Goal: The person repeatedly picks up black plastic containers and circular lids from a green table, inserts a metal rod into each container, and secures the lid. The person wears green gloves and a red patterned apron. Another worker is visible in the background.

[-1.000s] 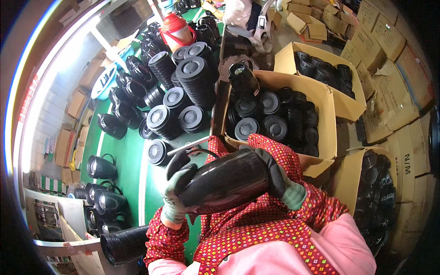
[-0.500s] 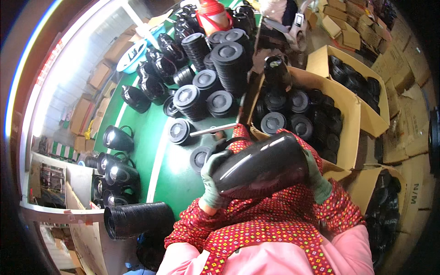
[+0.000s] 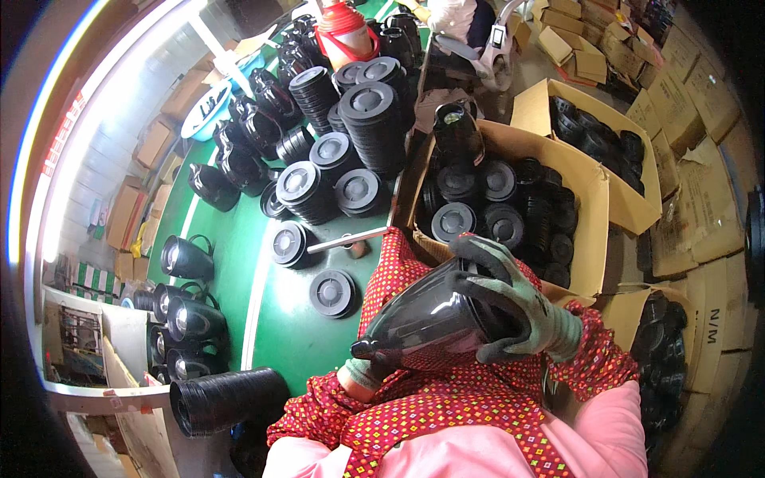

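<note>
A glossy black jug shell (image 3: 422, 319) lies tilted across my lap, its narrow spout end at the left. My right hand (image 3: 510, 307), in a grey-green glove with dark fingertips, curls its fingers round the wide right end. Under the spout end is my left hand (image 3: 362, 373), also gloved. It holds the shell from below, and its fingers are mostly hidden behind it. Beyond them on the green table lies a single round black lid-like disc (image 3: 333, 293). A thin pale bar (image 3: 347, 240) sticks out over the table edge.
Stacks of black discs (image 3: 368, 119) and more black jugs (image 3: 213, 187) cover the far table. A red flask (image 3: 347, 36) stands behind. At left lies a nested black stack (image 3: 227, 401). Cardboard boxes (image 3: 590, 207) of black parts stand right. A person (image 3: 462, 17) is at the back.
The black jug shell has turned so that its spout end shows at the left. My right hand has come over its wide end, while my left hand has slid lower beneath it.
</note>
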The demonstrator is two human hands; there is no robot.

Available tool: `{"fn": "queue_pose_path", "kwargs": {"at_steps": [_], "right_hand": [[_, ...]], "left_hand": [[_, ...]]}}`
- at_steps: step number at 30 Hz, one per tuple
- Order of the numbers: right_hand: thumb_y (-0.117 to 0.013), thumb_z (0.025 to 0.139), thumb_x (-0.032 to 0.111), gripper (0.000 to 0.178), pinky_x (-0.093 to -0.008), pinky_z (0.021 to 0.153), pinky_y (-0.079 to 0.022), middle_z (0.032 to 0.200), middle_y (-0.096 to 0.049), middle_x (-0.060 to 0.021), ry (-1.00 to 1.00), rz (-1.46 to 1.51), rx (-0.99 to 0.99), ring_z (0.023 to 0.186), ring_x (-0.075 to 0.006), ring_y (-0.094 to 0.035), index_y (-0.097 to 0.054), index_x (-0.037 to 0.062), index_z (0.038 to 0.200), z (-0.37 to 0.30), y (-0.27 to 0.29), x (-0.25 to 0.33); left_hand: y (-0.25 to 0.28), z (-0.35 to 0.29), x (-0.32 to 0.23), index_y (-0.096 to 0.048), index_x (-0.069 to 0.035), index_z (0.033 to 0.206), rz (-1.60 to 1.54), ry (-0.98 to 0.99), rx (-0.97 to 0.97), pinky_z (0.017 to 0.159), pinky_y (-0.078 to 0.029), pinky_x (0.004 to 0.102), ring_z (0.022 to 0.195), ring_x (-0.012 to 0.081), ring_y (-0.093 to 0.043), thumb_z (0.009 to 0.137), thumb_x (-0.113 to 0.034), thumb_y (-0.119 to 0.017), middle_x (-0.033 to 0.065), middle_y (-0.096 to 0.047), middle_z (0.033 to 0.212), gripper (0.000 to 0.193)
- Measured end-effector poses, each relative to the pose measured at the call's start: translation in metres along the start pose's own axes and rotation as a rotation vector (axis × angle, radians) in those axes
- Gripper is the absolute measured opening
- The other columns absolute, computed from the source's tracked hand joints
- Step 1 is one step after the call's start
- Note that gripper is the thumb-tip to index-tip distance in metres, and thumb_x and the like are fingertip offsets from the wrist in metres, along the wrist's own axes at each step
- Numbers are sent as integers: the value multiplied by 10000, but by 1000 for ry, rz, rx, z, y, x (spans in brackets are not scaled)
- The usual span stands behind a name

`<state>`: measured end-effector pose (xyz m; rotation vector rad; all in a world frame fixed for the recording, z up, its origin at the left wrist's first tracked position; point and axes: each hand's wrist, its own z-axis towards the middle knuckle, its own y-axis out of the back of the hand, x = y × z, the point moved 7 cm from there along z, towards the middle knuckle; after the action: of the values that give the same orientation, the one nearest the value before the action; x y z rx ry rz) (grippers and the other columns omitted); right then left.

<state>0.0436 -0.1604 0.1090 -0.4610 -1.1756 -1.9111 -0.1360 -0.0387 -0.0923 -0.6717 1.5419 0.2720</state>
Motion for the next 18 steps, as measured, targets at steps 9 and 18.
{"fn": "queue_pose_path", "kwargs": {"at_steps": [9, 18], "right_hand": [[-602, 1053, 365, 523, -375, 1150, -435, 1454, -599, -153, -577, 606, -508, 1323, -272, -589, -582, 9, 1435, -41, -16, -84], [-664, 1044, 246, 403, -347, 1071, -522, 1282, -750, -121, -602, 795, 194, 1162, -195, -698, -700, 7, 1367, -17, -43, -167]], "left_hand": [[5, -9, 1, -608, 2, 1378, 10, 14, -77, 1039, -526, 376, 1144, 290, -676, 948, -143, -732, 166, -699, 1262, 471], [-12, -23, -40, -643, -51, 1351, 820, -7, 699, 982, -562, 417, 1128, 324, -714, 898, -93, -780, 194, -722, 1222, 476]]}}
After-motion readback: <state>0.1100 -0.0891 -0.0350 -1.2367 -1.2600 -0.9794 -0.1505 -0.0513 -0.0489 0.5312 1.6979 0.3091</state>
